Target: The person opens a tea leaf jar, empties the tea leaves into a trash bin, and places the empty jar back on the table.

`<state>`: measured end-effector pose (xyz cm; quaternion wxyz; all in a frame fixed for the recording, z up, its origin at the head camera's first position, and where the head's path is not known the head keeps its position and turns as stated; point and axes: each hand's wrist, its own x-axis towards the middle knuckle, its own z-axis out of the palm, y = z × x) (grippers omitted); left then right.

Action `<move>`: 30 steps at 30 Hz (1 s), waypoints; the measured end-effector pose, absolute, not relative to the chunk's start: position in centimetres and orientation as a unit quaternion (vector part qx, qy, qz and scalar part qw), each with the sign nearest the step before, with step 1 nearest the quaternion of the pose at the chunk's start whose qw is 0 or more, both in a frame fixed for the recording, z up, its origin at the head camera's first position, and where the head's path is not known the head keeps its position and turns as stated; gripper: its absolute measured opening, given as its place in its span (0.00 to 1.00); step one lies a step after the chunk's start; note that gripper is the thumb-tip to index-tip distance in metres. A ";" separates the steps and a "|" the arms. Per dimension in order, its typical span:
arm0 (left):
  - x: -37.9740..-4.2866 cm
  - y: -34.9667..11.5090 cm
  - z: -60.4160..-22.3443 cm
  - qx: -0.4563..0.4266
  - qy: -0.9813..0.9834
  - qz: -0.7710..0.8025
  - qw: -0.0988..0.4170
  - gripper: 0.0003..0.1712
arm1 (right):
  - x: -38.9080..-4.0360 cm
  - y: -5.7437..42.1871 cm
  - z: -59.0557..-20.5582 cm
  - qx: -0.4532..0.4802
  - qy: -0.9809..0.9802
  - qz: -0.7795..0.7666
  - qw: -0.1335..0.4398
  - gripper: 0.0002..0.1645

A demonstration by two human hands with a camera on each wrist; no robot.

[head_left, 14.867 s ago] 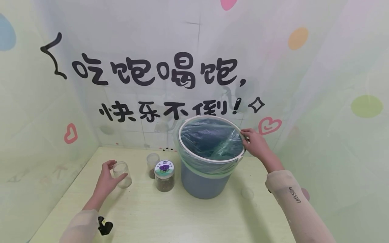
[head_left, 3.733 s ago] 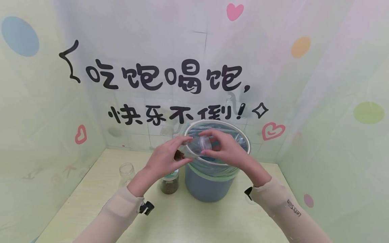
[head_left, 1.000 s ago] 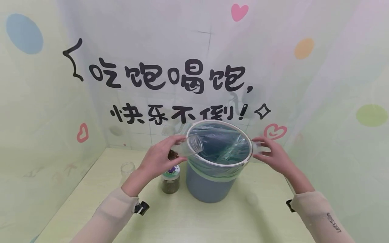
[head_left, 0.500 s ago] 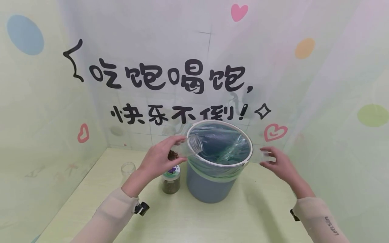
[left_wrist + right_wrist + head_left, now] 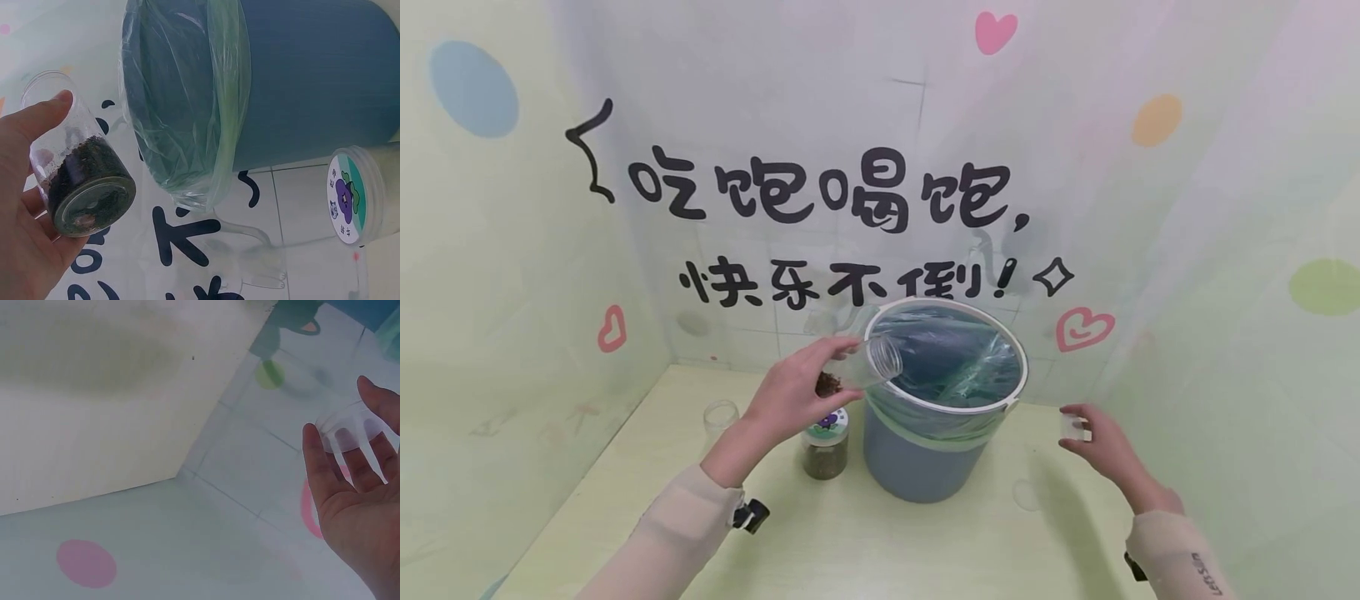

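My left hand [image 5: 792,387] grips a clear jar [image 5: 867,367] by its sides at the bin's left rim. The jar is tilted, its uncovered threaded mouth towards the bin. Dark crumbly stuff [image 5: 87,165] lies near its bottom in the left wrist view. Between thumb and fingers, my right hand [image 5: 1108,450] holds a clear round lid [image 5: 350,428], above the table to the right of the bin. The blue bin [image 5: 917,462] has a white rim and a greenish plastic liner [image 5: 977,367] folded over it.
A lidded jar [image 5: 825,458] with a purple flower label and dark contents stands left of the bin. Farther left is an uncovered clear jar [image 5: 721,412], partly behind my left forearm. Another clear round lid [image 5: 1027,495] lies on the table right of the bin.
Earlier, my left hand held the clear jar now standing at left. The lid has come off the tilted jar; my right hand has carried it right and lower, while my left hand stays nearly still.
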<state>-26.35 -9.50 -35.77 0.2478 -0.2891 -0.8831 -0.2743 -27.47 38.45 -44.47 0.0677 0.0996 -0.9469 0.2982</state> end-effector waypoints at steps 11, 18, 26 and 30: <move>-26.3 -9.8 -35.9 -0.286 -0.884 -0.273 0.251 0.41 | -27.0 39.9 -48.2 0.071 -0.954 0.288 0.048 0.30; -26.3 -9.8 -35.9 -0.284 -0.887 -0.271 0.244 0.41 | -27.0 40.1 -49.9 0.053 -0.958 0.282 0.028 0.30; -26.3 -9.9 -35.9 -0.282 -0.888 -0.271 0.242 0.41 | -27.1 40.0 -51.3 0.034 -0.960 0.278 -0.004 0.30; -26.3 -9.9 -36.0 -0.279 -0.890 -0.273 0.237 0.41 | -26.9 40.0 -52.1 0.042 -0.962 0.270 -0.013 0.29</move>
